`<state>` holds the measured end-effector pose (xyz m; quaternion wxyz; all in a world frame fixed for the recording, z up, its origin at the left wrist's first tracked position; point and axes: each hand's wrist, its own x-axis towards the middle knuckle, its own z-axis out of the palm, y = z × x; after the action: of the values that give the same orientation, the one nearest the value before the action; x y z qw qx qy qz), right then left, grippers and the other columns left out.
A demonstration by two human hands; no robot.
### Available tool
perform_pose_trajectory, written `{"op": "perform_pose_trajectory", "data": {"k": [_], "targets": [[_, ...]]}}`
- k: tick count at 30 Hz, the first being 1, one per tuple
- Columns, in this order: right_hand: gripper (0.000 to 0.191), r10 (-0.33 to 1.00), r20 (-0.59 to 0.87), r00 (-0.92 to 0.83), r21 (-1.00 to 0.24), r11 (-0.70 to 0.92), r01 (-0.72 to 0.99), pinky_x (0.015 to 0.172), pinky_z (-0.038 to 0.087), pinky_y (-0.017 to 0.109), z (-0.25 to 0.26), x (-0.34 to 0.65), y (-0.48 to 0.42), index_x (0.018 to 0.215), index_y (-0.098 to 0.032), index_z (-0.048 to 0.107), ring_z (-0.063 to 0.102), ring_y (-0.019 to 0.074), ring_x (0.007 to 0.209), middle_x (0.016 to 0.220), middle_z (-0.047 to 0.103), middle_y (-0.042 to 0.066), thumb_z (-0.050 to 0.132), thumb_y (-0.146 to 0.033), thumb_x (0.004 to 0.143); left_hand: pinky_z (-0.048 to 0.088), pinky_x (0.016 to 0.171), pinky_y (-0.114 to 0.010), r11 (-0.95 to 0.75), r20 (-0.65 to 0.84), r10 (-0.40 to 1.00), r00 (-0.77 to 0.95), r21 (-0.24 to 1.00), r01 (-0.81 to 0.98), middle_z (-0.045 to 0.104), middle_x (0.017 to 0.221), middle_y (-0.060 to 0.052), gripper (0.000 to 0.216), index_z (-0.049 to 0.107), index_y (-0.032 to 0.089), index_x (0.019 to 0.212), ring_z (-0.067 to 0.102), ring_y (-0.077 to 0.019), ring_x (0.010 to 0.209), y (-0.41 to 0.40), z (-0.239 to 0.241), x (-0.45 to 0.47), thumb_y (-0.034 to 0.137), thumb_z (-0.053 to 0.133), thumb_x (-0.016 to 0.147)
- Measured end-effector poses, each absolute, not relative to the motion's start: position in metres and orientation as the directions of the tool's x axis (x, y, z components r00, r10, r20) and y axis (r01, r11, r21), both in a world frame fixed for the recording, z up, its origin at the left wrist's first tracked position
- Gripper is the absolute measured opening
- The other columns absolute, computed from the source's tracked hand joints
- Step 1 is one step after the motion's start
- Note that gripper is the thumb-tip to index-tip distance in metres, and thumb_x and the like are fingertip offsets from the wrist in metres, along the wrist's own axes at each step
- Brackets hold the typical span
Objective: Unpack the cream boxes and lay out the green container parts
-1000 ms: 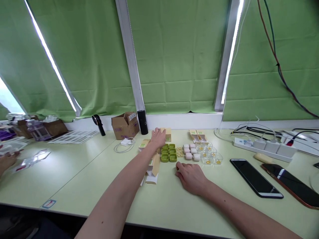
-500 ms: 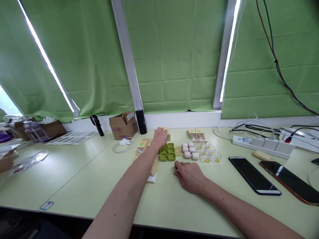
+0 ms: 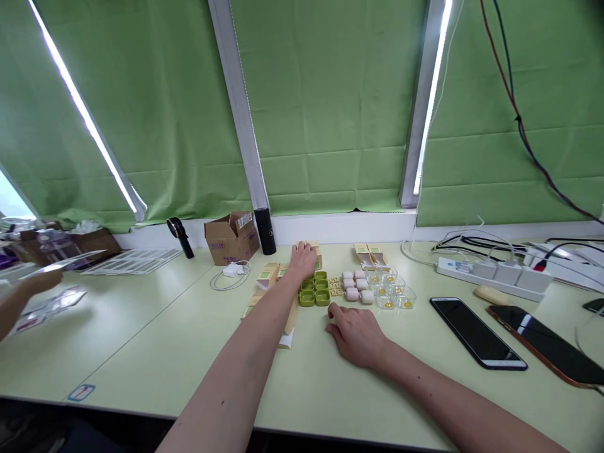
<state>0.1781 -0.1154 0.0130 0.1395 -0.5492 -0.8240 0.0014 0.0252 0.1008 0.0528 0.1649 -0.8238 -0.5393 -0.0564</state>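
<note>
My left hand (image 3: 303,258) reaches far across the table, its fingers bent over a small tan cardboard box (image 3: 319,257) behind the green trays. Part of that box is hidden by the hand. Several olive-green square cups (image 3: 314,297) stand in rows just right of my left wrist. My right hand (image 3: 357,335) rests on the table in front of them, loosely curled, thumb apart from the index finger, holding nothing. Beyond it are small gold-coloured pieces (image 3: 335,287), pale pink rounded pieces (image 3: 352,294) and clear cups with yellow centres (image 3: 387,302). More tan boxes (image 3: 268,275) lie partly under my left forearm.
Two open tan boxes (image 3: 370,257) lie at the back. Rightward are a white-edged phone (image 3: 476,332), a dark phone (image 3: 547,343) and a power strip (image 3: 491,277). A brown carton (image 3: 232,239), black cylinder (image 3: 266,231) and white charger (image 3: 233,270) stand left. Another person's hand (image 3: 40,282) is far left.
My two hands stay almost where they were. At far left, the other person's hand has come further into view, lifting a flat sheet. The view has shifted slightly.
</note>
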Motion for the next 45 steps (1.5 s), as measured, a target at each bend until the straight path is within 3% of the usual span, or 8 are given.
{"op": "perform_pose_trajectory", "data": {"k": [4,12,23,28,31,36,41,45], "targets": [[0.019,0.913,0.227,-0.339,-0.160,0.379,0.912,0.060,0.025,0.032,0.012,0.179,-0.114,0.111,-0.022,0.054,0.071,0.0237,0.082,0.097,0.077,0.006,0.042,-0.034,0.102,0.031,0.102,-0.046,-0.364,0.258,0.876,0.407,-0.201,0.910,0.058,0.131,-0.016,0.030,0.060,0.018,0.118,0.038,-0.0331,0.125,0.099,0.054,0.026,0.018,0.061,0.088],[0.021,0.919,0.197,-0.341,-0.153,0.373,0.915,0.060,0.026,0.031,0.018,0.179,-0.116,0.110,-0.021,0.057,0.071,0.0233,0.083,0.099,0.077,0.007,0.041,-0.034,0.103,0.032,0.101,-0.046,-0.398,0.274,0.865,0.421,-0.137,0.907,0.062,0.129,-0.014,0.048,0.051,0.019,0.125,0.041,-0.0322,0.123,0.091,0.057,0.027,0.007,0.060,0.080],[0.019,0.935,0.208,-0.289,-0.193,0.329,0.925,0.060,0.028,0.031,0.028,0.182,-0.118,0.114,-0.023,0.054,0.070,0.0238,0.081,0.096,0.076,0.007,0.042,-0.034,0.103,0.041,0.102,-0.039,-0.508,0.440,0.792,0.423,0.091,0.856,0.055,0.132,-0.011,0.035,0.045,0.022,0.124,0.048,-0.0267,0.123,0.066,0.093,0.031,0.016,0.059,0.092],[0.023,0.908,0.385,-0.166,-0.194,0.256,0.947,0.060,0.028,0.030,0.049,0.206,-0.110,0.120,-0.023,0.053,0.068,0.0219,0.082,0.108,0.074,0.008,0.044,-0.035,0.102,0.049,0.093,-0.035,-0.591,0.459,0.775,0.435,0.282,0.756,0.055,0.130,-0.010,0.032,0.044,0.023,0.118,0.058,-0.0228,0.109,0.022,0.108,0.025,0.017,0.060,0.092],[0.019,0.846,0.528,-0.069,-0.203,0.205,0.958,0.062,0.029,0.030,0.059,0.229,-0.102,0.110,-0.024,0.062,0.064,0.0216,0.085,0.101,0.073,0.006,0.050,-0.032,0.098,0.049,0.090,-0.036,-0.661,0.449,0.732,0.513,0.284,0.695,0.057,0.125,-0.008,0.030,0.045,0.023,0.114,0.059,-0.0232,0.106,-0.015,0.107,0.018,0.015,0.060,0.090],[0.027,0.790,0.586,-0.179,-0.064,0.265,0.962,0.075,0.037,0.035,0.055,0.256,-0.092,0.082,-0.022,0.074,0.058,0.0239,0.091,0.090,0.071,0.009,0.050,-0.017,0.093,0.048,0.083,-0.038,-0.686,0.353,0.722,0.595,0.260,0.679,0.058,0.121,-0.007,0.029,0.046,0.024,0.111,0.059,-0.0250,0.102,-0.067,0.088,0.011,0.017,0.061,0.087],[0.026,0.813,0.498,-0.300,0.074,0.304,0.950,0.089,0.037,0.042,0.039,0.259,-0.096,0.083,-0.022,0.079,0.052,0.0286,0.102,0.097,0.070,0.012,0.055,-0.012,0.086,0.048,0.083,-0.037,-0.693,0.314,0.721,0.618,0.309,0.651,0.058,0.119,-0.006,0.030,0.046,0.025,0.112,0.060,-0.0243,0.101,-0.088,0.064,0.010,0.016,0.059,0.087],[0.024,0.828,0.474,-0.298,0.093,0.290,0.953,0.095,0.036,0.045,0.033,0.255,-0.096,0.083,-0.022,0.079,0.049,0.0309,0.110,0.105,0.069,0.014,0.056,-0.013,0.085,0.048,0.080,-0.037,-0.649,0.267,0.760,0.593,0.362,0.669,0.058,0.120,-0.006,0.029,0.046,0.026,0.110,0.061,-0.0239,0.098,-0.090,0.052,0.010,0.016,0.059,0.086]]}}
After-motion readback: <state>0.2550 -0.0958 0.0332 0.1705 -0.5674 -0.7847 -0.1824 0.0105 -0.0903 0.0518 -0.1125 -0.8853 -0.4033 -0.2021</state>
